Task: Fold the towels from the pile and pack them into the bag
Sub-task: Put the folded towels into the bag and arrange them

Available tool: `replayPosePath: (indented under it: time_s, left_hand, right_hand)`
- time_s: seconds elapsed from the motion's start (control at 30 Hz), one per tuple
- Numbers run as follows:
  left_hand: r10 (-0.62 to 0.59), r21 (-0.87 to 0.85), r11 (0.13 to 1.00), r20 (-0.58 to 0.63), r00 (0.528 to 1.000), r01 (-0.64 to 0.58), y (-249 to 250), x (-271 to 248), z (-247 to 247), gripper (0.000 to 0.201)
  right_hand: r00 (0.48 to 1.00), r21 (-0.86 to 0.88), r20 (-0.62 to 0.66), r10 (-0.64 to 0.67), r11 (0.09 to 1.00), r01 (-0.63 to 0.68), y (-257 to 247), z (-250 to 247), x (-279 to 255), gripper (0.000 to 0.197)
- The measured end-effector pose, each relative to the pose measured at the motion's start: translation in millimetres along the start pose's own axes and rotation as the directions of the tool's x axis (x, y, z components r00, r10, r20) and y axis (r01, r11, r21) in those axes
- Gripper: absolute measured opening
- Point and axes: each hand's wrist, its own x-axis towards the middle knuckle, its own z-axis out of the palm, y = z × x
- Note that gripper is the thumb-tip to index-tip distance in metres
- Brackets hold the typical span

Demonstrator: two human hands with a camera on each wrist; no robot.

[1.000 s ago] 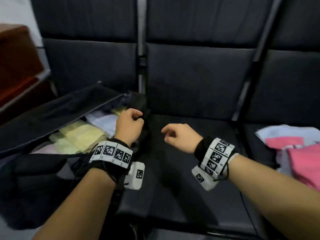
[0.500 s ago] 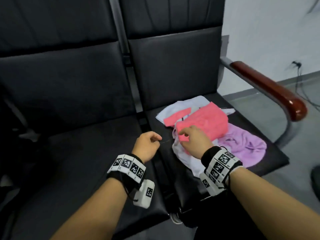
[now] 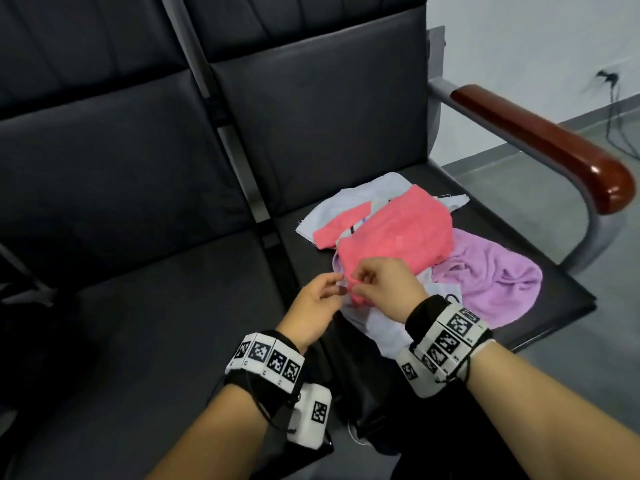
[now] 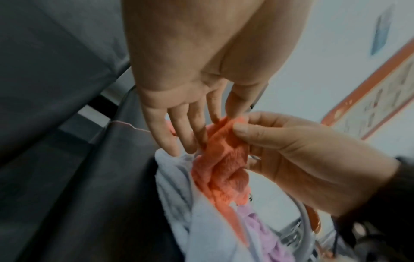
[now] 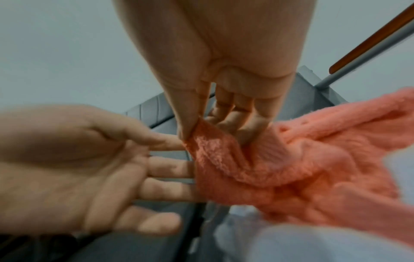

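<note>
A coral-pink towel (image 3: 398, 237) lies on top of the pile on the right-hand seat, over a lilac towel (image 3: 491, 278) and a pale whitish towel (image 3: 349, 202). My right hand (image 3: 360, 282) pinches the coral towel's near corner between thumb and fingers and lifts it slightly. The right wrist view shows the same pinch by the right hand (image 5: 212, 131) on the towel (image 5: 280, 168). My left hand (image 3: 337, 284) is beside it, and the left wrist view shows the left hand (image 4: 201, 134) with straight fingers touching the towel's edge (image 4: 221, 170). The bag is out of view.
The pile sits on a black padded seat (image 3: 536, 306) of a row of joined chairs; the middle seat (image 3: 156, 323) is to the left. A metal armrest with a wooden top (image 3: 540, 143) bounds the right side. Grey floor and a wall cable (image 3: 613, 109) lie beyond.
The view swung from the bag on the left to the towel pile on the right. Both hands moved to the pile; the right hand took hold of the coral towel's corner, and the left uncurled.
</note>
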Motion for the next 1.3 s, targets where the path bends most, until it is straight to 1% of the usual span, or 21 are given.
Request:
replayPosePath:
  time_s: [0.07,0.13,0.2,0.3,0.37,0.4,0.47,0.5,0.53,0.6,0.67,0.7,0.77,0.87,0.9,0.97,1.07,1.13,1.17,1.2,1.3]
  left_hand:
    - [-0.049,-0.257,0.965,0.030,0.998,0.055,4.8,-6.3,-1.1,0.031]
    - [-0.061,-0.502,0.862,0.020,0.998,0.063,7.6,-14.8,-4.7,0.028]
    - [-0.062,-0.573,0.819,-0.077,0.995,0.007,7.4,-22.1,-11.1,0.024]
    - [-0.052,-0.520,0.848,-0.278,0.959,-0.104,1.2,-33.3,-26.7,0.019]
    - [-0.020,-0.495,0.853,-0.349,0.937,-0.166,-2.3,-46.3,-41.7,0.019]
    - [0.003,-0.497,0.845,-0.363,0.932,-0.197,-3.1,-54.1,-49.2,0.018]
    - [0.043,-0.495,0.833,-0.388,0.921,-0.247,-3.8,-73.0,-64.8,0.018]
    - [0.058,-0.488,0.831,-0.400,0.915,-0.266,-4.9,-82.2,-72.2,0.020]
    - [0.073,-0.478,0.833,-0.408,0.910,-0.281,-7.0,-91.3,-79.6,0.021]
    - [0.100,-0.447,0.843,-0.416,0.904,-0.298,-13.6,-109.2,-93.9,0.024]
    - [0.123,-0.398,0.866,-0.416,0.901,-0.303,-22.1,-127.9,-107.3,0.028]
    - [0.138,-0.365,0.879,-0.419,0.897,-0.306,-26.4,-137.9,-114.2,0.030]
    - [0.159,-0.309,0.899,-0.432,0.888,-0.311,-35.9,-157.9,-128.8,0.032]
    - [0.179,-0.247,0.912,-0.478,0.860,-0.327,-51.8,-187.7,-154.7,0.031]
    - [0.187,-0.217,0.918,-0.502,0.845,-0.332,-57.6,-197.8,-164.2,0.032]
    - [0.183,-0.164,0.932,-0.559,0.809,-0.324,-69.8,-216.2,-182.3,0.032]
    - [0.113,-0.134,0.955,-0.657,0.746,-0.263,-84.4,-242.0,-200.8,0.032]
    - [0.114,-0.032,0.982,-0.694,0.711,-0.188,-91.4,-257.8,-206.1,0.034]
    - [0.130,0.017,0.986,-0.688,0.714,-0.164,-93.6,-264.9,-207.3,0.035]
    - [0.145,0.033,0.986,-0.663,0.734,-0.165,-94.0,-271.0,-207.3,0.036]
    - [0.186,-0.003,0.975,-0.530,0.827,-0.222,-86.9,-282.2,-202.5,0.036]
  right_hand:
    - [0.996,0.169,-0.001,-0.085,0.982,0.084,-17.7,2.3,-11.3,0.005]
    - [0.984,0.217,-0.016,-0.177,0.960,0.176,-33.9,7.5,-21.9,0.007]
    - [0.967,0.210,-0.012,-0.255,0.945,0.252,-47.2,16.0,-32.1,0.008]
    - [0.956,0.248,0.067,-0.286,0.933,0.262,-61.8,30.7,-48.8,0.017]
    - [0.966,0.269,0.029,-0.256,0.933,0.239,-65.7,38.9,-55.9,0.020]
    - [0.977,0.300,-0.029,-0.211,0.931,0.210,-66.1,41.4,-57.5,0.022]
    - [0.986,0.393,-0.152,-0.069,0.911,0.124,-65.7,45.7,-58.3,0.026]
    - [0.983,0.433,-0.185,0.007,0.898,0.075,-66.4,47.5,-58.0,0.029]
    - [0.980,0.472,-0.185,0.074,0.881,0.022,-68.7,50.8,-57.9,0.033]
    - [0.981,0.585,-0.108,0.162,0.808,-0.069,-78.5,62.7,-61.4,0.040]
    - [0.984,0.721,0.005,0.180,0.681,-0.128,-94.2,80.0,-65.7,0.036]
    - [0.982,0.764,0.057,0.178,0.625,-0.158,-102.6,89.2,-67.9,0.033]
    - [0.980,0.810,0.130,0.152,0.554,-0.194,-119.1,107.1,-72.8,0.032]
    - [0.990,0.852,0.130,0.063,0.503,-0.144,-147.2,128.0,-83.0,0.022]
    - [0.994,0.849,0.111,0.024,0.517,-0.107,-157.4,134.0,-87.2,0.020]
    - [0.996,0.808,0.072,-0.052,0.589,-0.028,-177.6,146.6,-95.3,0.023]
    - [0.981,0.708,0.045,-0.187,0.699,0.101,-203.1,167.8,-107.3,0.027]
    - [0.961,0.655,0.051,-0.273,0.735,0.174,-217.3,180.1,-116.2,0.028]
    - [0.952,0.636,0.052,-0.302,0.745,0.202,-222.8,184.9,-120.2,0.029]
    - [0.944,0.617,0.053,-0.325,0.754,0.224,-227.6,188.8,-122.9,0.030]
    - [0.923,0.562,0.084,-0.375,0.783,0.267,-236.8,195.0,-127.8,0.029]
